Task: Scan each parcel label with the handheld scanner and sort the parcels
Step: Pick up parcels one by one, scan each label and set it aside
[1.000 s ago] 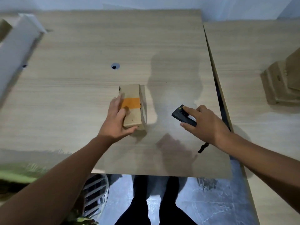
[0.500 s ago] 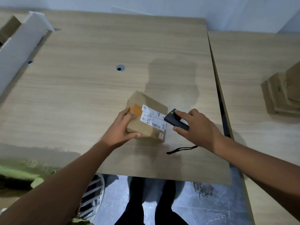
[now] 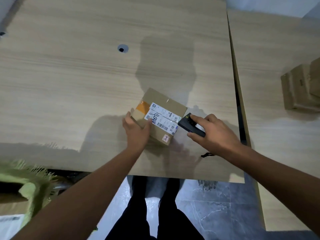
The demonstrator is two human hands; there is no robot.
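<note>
Left hand (image 3: pixel 136 134) clamps the parcel (image 3: pixel 160 116) flat on the table (image 3: pixel 69 84), label (image 3: pixel 162 118) up; right hand (image 3: pixel 214 134) grips the scanner (image 3: pixel 191 125) just beside it. Scanning seems underway; next, probably aim at the barcode.

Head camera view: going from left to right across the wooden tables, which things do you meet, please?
Round table hole → left hand → parcel label → handheld scanner → right hand → stacked cardboard boxes.
</note>
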